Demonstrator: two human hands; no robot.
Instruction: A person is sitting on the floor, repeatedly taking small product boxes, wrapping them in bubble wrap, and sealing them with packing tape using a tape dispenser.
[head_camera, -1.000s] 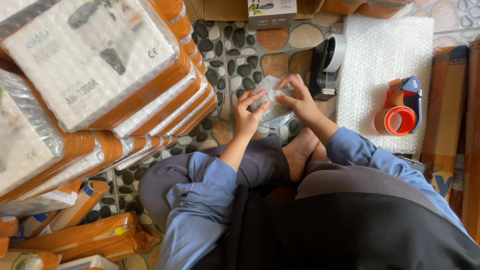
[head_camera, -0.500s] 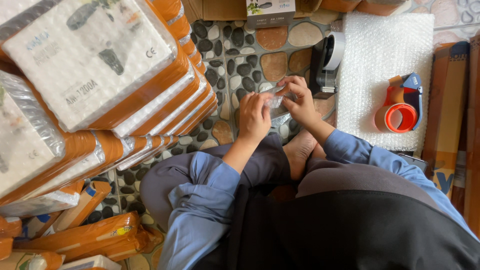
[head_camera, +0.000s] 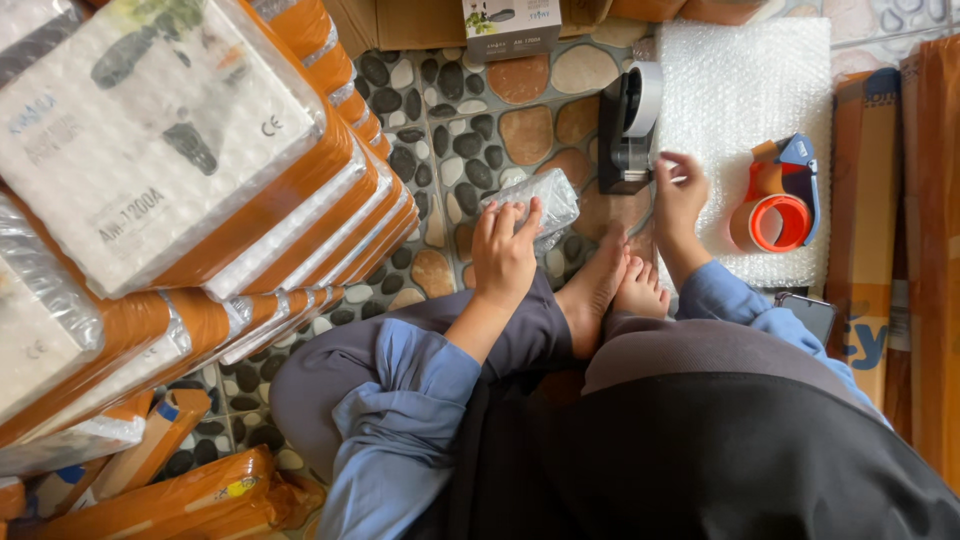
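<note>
Just bubble-wrapped parcel under left grip

Pebble-patterned tiled floor, brown and dark stones, evenly daylit. Left of it, stacked orange-taped parcels; right, flattened cardboard.
</note>
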